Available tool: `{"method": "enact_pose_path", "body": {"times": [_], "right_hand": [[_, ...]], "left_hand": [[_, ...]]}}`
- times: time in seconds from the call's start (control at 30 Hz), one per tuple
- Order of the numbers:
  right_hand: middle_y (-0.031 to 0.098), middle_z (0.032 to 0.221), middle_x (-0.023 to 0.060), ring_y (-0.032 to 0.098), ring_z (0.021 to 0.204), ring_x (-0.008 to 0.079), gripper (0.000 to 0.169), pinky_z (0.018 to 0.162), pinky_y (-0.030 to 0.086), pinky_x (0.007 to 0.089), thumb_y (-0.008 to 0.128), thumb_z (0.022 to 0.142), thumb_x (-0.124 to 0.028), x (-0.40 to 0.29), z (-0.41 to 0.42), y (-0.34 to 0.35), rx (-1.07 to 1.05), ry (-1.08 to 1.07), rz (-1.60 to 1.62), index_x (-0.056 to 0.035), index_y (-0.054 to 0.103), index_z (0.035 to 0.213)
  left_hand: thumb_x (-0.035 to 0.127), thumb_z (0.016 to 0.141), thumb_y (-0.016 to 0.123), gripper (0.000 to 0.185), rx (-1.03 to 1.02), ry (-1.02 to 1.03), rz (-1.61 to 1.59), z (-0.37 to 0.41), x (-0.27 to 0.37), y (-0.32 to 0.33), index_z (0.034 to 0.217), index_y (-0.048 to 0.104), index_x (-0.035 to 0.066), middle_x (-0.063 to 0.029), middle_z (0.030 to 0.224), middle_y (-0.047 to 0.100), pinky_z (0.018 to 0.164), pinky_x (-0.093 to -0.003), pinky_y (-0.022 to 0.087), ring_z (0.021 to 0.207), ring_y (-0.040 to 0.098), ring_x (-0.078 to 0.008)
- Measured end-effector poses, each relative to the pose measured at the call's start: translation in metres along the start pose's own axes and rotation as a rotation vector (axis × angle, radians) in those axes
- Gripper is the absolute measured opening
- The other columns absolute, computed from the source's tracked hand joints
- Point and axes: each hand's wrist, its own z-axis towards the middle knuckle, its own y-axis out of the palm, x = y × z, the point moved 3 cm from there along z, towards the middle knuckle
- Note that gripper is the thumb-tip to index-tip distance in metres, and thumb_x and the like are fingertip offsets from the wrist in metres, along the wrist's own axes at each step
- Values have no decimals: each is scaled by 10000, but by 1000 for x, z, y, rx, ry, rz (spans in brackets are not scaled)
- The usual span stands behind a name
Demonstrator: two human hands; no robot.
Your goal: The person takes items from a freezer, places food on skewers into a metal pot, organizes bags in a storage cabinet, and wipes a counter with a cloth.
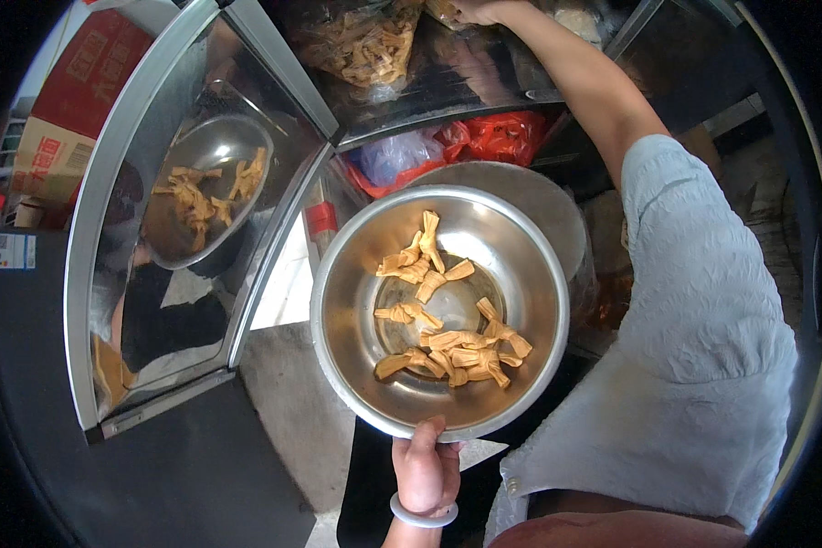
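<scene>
My left hand [426, 466] grips the near rim of a wide stainless steel bowl [342, 288], thumb over the edge and fingers underneath. Several tan knots of what looks like dried tofu skin [476, 359] lie loose in the bowl. At the top edge of the picture, my right hand [478, 10] reaches into a dark cabinet shelf [452, 96], its fingers at a clear plastic bag [442, 12] of tan pieces. The frame cuts this hand off, so its grip is unclear. Left of it on the shelf rests another clear bag of similar knots [366, 51].
A metal-framed glass door [274, 75] stands ajar at left, reflecting the bowl. Below the shelf are red plastic bags [500, 137] and a round lid-like surface [555, 198] behind the bowl. A red and tan carton [82, 82] stands at upper left.
</scene>
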Motion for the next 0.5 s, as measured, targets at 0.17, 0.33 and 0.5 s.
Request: {"method": "enact_pose_path", "body": {"times": [0.17,0.33,0.5], "right_hand": [[629,1136,192,617,1003,380,730,798,516,435,556,824,-302,-30,11,40,35,52,-288,-83,259,1454],[666,829,83,664,728,226,228,635,557,330,611,829,-251,-215,-177,-57,908,-538,-8,-163,653,1035],[462,1311,95,412,1220,291,562,1011,269,636,504,865,-531,-379,-194,-102,1124,-1111,158,-152,489,1279]], "left_hand": [[46,802,533,429,67,4,-64,1,-10,-8,1199,422,-75,-174,1013,593,637,-330,560,805,640,-241],[61,826,533,357,-82,-7,72,15,-6,-7,1160,464,-41,-135,1031,591,685,-329,541,862,617,-224],[28,885,485,391,-411,-24,249,57,6,-3,1271,423,0,-123,1182,544,782,-351,548,1026,586,-225]]}}
